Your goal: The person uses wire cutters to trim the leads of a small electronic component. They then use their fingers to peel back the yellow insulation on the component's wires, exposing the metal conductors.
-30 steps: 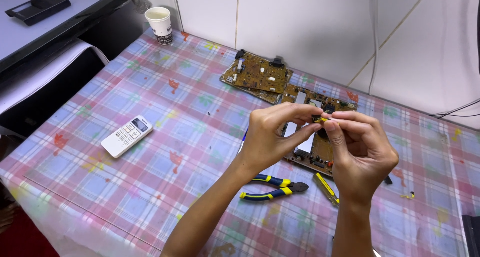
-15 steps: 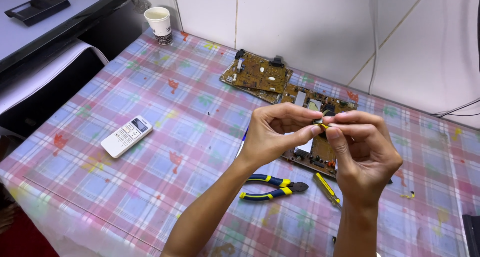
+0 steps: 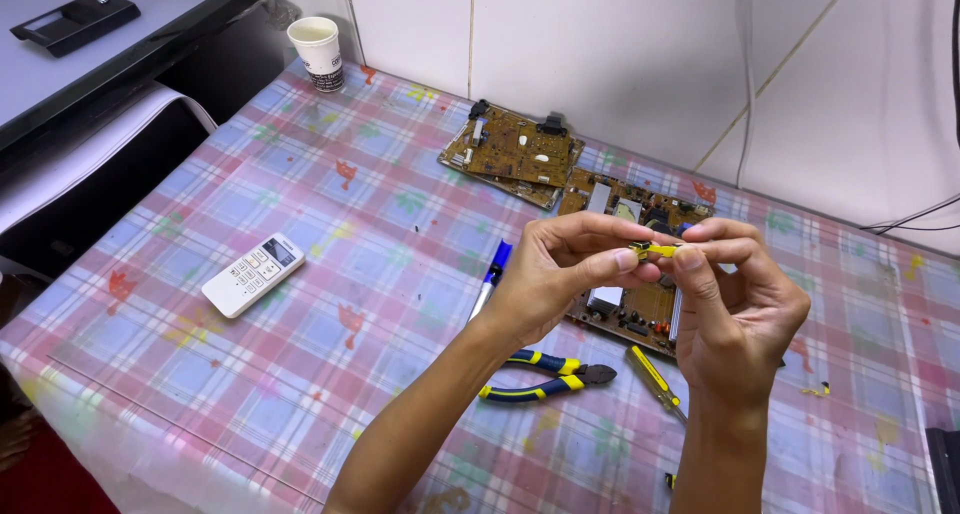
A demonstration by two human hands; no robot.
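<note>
Small yellow component (image 3: 652, 249) pinched between fingertips of left hand (image 3: 560, 274) and right hand (image 3: 735, 309), both grasping it, raised above brown circuit board (image 3: 640, 304). On checked plastic tablecloth (image 3: 300, 204) below: blue-and-yellow pliers (image 3: 545, 374), yellow screwdriver (image 3: 655, 379), blue pen (image 3: 492, 279). White remote control (image 3: 253, 274) well apart, leftward.

Both hands raised, fingertips meeting: left hand (image 3: 560, 274) & right hand (image 3: 735, 309) pinching, forearms angled up.
</note>
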